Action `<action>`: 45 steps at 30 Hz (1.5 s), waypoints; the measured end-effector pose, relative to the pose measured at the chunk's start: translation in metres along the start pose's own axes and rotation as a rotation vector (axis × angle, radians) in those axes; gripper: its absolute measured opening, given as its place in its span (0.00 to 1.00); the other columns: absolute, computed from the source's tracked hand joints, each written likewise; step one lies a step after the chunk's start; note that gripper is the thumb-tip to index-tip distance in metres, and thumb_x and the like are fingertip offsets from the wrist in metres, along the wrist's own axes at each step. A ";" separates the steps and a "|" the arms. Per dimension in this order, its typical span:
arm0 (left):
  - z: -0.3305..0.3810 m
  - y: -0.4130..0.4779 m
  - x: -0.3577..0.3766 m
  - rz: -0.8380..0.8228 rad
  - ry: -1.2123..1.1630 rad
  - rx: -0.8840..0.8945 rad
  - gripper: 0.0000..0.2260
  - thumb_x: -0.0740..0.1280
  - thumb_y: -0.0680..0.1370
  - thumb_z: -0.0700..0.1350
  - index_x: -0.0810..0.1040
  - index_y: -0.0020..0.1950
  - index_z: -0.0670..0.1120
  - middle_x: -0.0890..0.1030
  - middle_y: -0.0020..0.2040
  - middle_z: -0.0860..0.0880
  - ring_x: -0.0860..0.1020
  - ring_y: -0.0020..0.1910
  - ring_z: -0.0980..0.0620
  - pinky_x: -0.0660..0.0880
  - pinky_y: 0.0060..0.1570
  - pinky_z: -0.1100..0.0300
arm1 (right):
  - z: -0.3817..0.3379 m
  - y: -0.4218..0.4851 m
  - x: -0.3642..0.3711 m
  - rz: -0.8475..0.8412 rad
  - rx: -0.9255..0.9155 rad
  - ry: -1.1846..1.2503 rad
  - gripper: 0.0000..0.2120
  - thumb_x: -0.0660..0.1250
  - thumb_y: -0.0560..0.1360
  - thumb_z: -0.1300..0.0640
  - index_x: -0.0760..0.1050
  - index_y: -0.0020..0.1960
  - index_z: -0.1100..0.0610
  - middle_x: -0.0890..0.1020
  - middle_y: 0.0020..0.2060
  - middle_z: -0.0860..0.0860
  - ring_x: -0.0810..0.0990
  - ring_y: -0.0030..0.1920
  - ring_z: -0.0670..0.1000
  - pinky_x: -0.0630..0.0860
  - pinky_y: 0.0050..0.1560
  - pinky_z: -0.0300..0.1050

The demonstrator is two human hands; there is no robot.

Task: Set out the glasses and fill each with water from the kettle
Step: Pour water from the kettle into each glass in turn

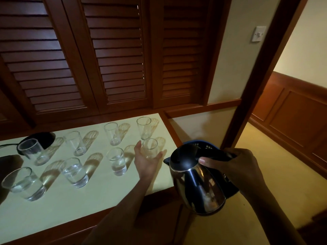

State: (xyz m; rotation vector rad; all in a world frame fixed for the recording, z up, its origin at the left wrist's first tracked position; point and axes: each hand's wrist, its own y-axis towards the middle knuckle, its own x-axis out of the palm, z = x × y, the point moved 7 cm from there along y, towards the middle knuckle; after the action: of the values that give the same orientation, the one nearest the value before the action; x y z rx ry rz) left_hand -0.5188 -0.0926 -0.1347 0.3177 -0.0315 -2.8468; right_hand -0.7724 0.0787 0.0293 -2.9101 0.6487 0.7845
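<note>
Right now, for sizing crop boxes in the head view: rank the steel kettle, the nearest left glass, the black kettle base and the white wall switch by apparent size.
1. shiny steel kettle
2. clear glass at the near left, enlarged by nearness
3. round black kettle base, partly hidden
4. white wall switch, far off

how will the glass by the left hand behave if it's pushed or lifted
The glass looks empty, so it is probably light and easy to slide on the smooth table. It's tall and narrow, so a high push may tip it. Its clear walls suggest real glass: likely fragile, possibly slippery in the left hand.
</note>
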 end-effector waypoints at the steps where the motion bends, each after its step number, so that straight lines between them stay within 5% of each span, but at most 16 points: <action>1: 0.001 0.005 0.003 -0.007 -0.002 0.002 0.43 0.85 0.65 0.51 0.67 0.74 0.50 0.76 0.68 0.53 0.74 0.69 0.51 0.69 0.66 0.61 | 0.000 0.001 0.000 0.000 0.000 0.003 0.23 0.79 0.52 0.34 0.83 0.39 0.46 0.86 0.31 0.36 0.86 0.30 0.40 0.74 0.24 0.29; 7: 0.001 0.017 0.008 -0.011 -0.034 -0.048 0.18 0.80 0.67 0.42 0.78 0.52 0.50 0.84 0.50 0.51 0.83 0.51 0.48 0.81 0.51 0.54 | -0.001 0.002 0.003 -0.005 -0.005 0.018 0.25 0.78 0.50 0.31 0.84 0.39 0.47 0.87 0.31 0.39 0.87 0.29 0.42 0.76 0.25 0.31; 12: 0.003 -0.004 -0.008 -0.136 -0.087 -0.003 0.14 0.73 0.65 0.37 0.77 0.45 0.53 0.81 0.40 0.54 0.79 0.39 0.53 0.76 0.45 0.55 | -0.010 -0.004 0.010 -0.017 -0.046 0.003 0.26 0.78 0.49 0.29 0.84 0.37 0.46 0.88 0.31 0.41 0.87 0.30 0.44 0.79 0.30 0.37; 15: -0.004 -0.026 -0.037 -0.161 -0.143 -0.024 0.15 0.73 0.58 0.41 0.78 0.42 0.52 0.81 0.37 0.58 0.77 0.36 0.61 0.74 0.44 0.65 | -0.020 -0.010 0.018 -0.050 -0.070 -0.014 0.26 0.76 0.48 0.28 0.82 0.37 0.44 0.88 0.32 0.41 0.87 0.32 0.43 0.78 0.30 0.33; 18: -0.013 -0.046 -0.082 -0.143 -0.011 0.004 0.17 0.74 0.57 0.41 0.81 0.43 0.57 0.83 0.38 0.62 0.80 0.37 0.62 0.77 0.42 0.69 | -0.032 -0.015 0.031 -0.113 -0.114 -0.030 0.29 0.77 0.48 0.28 0.85 0.40 0.46 0.89 0.33 0.43 0.88 0.33 0.43 0.79 0.33 0.35; 25: -0.012 -0.072 -0.171 -0.117 0.131 0.074 0.22 0.75 0.55 0.45 0.83 0.46 0.61 0.86 0.40 0.59 0.84 0.39 0.57 0.84 0.45 0.51 | -0.071 -0.035 0.075 -0.271 -0.228 -0.038 0.25 0.76 0.48 0.26 0.85 0.37 0.41 0.88 0.32 0.40 0.87 0.31 0.41 0.80 0.30 0.34; 29: -0.013 -0.075 -0.200 -0.090 0.169 0.100 0.21 0.74 0.55 0.48 0.83 0.46 0.61 0.87 0.41 0.57 0.85 0.40 0.55 0.84 0.45 0.50 | -0.090 -0.042 0.104 -0.374 -0.281 -0.072 0.30 0.76 0.50 0.27 0.87 0.40 0.49 0.89 0.33 0.43 0.88 0.33 0.43 0.85 0.39 0.42; 34: -0.017 -0.072 -0.231 -0.016 0.141 0.091 0.21 0.73 0.53 0.47 0.83 0.45 0.59 0.86 0.40 0.55 0.85 0.40 0.52 0.83 0.46 0.49 | -0.119 -0.052 0.134 -0.439 -0.327 -0.110 0.22 0.76 0.50 0.26 0.85 0.36 0.39 0.86 0.29 0.37 0.85 0.30 0.38 0.73 0.27 0.26; 39: -0.015 -0.074 -0.252 -0.007 0.151 0.067 0.24 0.74 0.55 0.40 0.83 0.46 0.62 0.85 0.38 0.60 0.84 0.39 0.58 0.82 0.45 0.58 | -0.139 -0.051 0.157 -0.429 -0.362 -0.207 0.31 0.74 0.49 0.21 0.83 0.32 0.48 0.86 0.28 0.39 0.84 0.28 0.40 0.77 0.32 0.38; 45: -0.014 -0.070 -0.270 -0.032 0.163 0.069 0.22 0.76 0.60 0.33 0.84 0.45 0.56 0.87 0.42 0.56 0.85 0.42 0.58 0.81 0.43 0.66 | -0.165 -0.052 0.178 -0.458 -0.408 -0.299 0.31 0.72 0.50 0.22 0.82 0.33 0.49 0.85 0.29 0.36 0.83 0.29 0.36 0.75 0.33 0.37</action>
State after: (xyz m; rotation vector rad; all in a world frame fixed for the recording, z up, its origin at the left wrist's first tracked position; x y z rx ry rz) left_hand -0.2819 0.0488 -0.0943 0.5683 -0.0934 -2.8453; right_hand -0.5341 0.0314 0.0823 -2.9838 -0.2272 1.3626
